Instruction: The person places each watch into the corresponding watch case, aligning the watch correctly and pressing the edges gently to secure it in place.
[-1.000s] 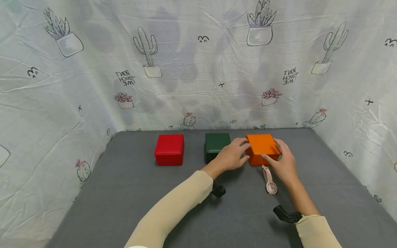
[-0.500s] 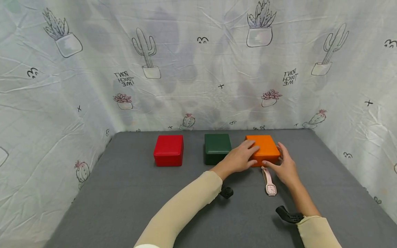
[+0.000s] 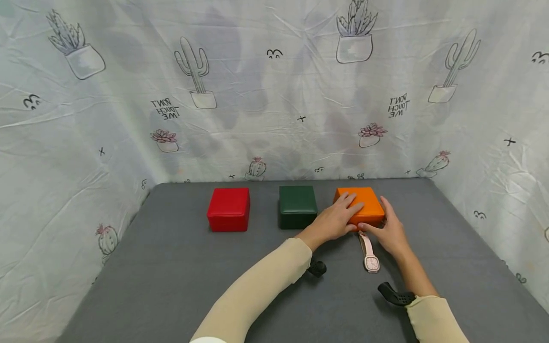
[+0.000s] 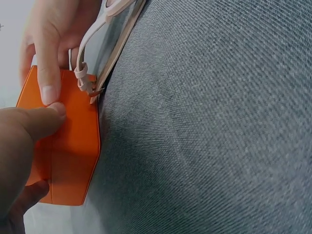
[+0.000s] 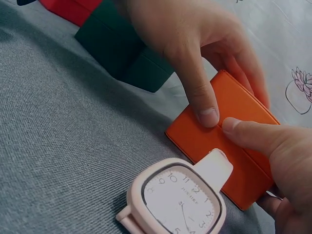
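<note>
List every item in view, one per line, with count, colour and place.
orange box: 1, orange, right end of the row, under both hands
green box: 1, dark green, middle of the row
red box: 1, red, left end of the row
watch: 1, pink, flat in front of the orange box
table: 1, grey cloth
backdrop: 1, white, cactus print
left hand: 1, grips the orange box
right hand: 1, grips the orange box

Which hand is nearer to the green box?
Left. The left hand rests on the orange box right beside the green box; the right hand grips the orange box's far side.
</note>
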Motion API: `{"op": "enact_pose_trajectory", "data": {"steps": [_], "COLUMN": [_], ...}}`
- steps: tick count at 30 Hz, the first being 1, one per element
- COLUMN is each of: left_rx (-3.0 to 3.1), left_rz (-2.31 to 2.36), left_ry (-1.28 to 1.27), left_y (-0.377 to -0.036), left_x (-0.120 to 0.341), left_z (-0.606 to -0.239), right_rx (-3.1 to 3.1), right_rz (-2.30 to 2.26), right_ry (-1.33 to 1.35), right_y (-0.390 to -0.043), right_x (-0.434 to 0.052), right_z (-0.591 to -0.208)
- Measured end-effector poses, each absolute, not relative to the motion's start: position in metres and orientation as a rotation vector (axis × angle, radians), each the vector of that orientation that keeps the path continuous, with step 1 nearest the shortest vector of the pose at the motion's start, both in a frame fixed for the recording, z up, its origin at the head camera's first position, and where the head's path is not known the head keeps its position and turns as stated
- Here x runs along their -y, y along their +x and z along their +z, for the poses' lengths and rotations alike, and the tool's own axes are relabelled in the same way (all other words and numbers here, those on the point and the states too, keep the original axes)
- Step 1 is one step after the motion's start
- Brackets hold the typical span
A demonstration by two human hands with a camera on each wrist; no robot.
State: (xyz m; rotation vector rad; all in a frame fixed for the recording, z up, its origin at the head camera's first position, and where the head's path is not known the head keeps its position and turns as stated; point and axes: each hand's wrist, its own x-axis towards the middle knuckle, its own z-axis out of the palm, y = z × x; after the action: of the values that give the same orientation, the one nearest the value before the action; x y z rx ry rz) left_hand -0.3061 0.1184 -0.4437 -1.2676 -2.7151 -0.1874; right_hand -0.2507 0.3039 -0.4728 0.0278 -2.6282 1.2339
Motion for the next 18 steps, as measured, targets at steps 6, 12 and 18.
{"op": "enact_pose_trajectory", "data": {"steps": [6,12,18], "left_rx": [2.717,2.725,2.730], "left_rz": [-0.204,-0.242,-0.285], "left_ry": [-1.253,-1.245,-1.252], "left_y": [-0.307,-0.307,-0.308], "left_x": [-0.121,-0.123,-0.123], "left_z": [-0.447,-0.447,-0.447], "right_rx": [2.634,2.632,2.612], "right_rz": [1.217,1.245,1.290], "right_ry": [0.005,0.034,0.051], "right_y": [-0.255,-0.259,-0.260], "right_x": [-0.306,-0.310,-0.313], "right_z": [-0.477,-0.481,-0.484]}}
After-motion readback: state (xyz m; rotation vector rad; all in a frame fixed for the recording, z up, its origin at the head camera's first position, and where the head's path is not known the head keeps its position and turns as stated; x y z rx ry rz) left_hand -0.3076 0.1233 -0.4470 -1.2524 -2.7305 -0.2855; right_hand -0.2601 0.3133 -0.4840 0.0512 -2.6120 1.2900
